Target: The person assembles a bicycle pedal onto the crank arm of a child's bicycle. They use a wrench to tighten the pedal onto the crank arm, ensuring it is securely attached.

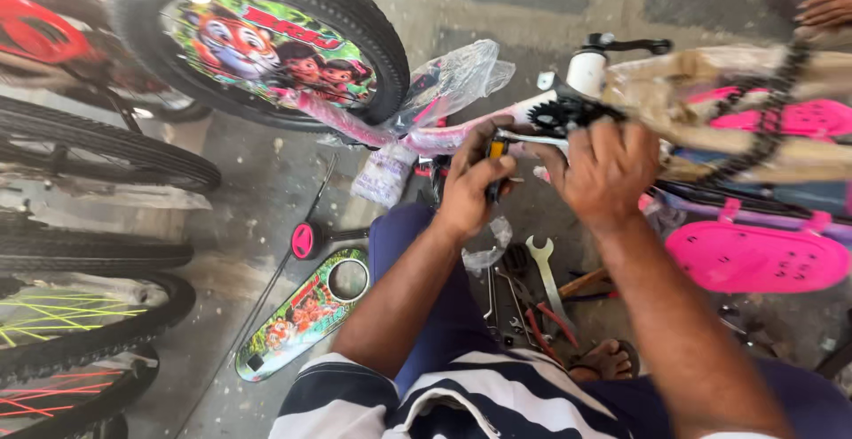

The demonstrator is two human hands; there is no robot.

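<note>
While the left hand (pixel 472 186) is closed round a black pedal with an orange reflector (pixel 496 150), the right hand (pixel 608 168) grips the black chainring (pixel 559 115) area of a pink child's bicycle frame (pixel 461 133), fingers curled over it; both sit just above the knees. Chain (pixel 768 124) hangs over cardboard wrap. Spanner (pixel 543 266) and pliers lie on the floor below, printed chain guard (pixel 302 315) left, spare tyres beside
</note>
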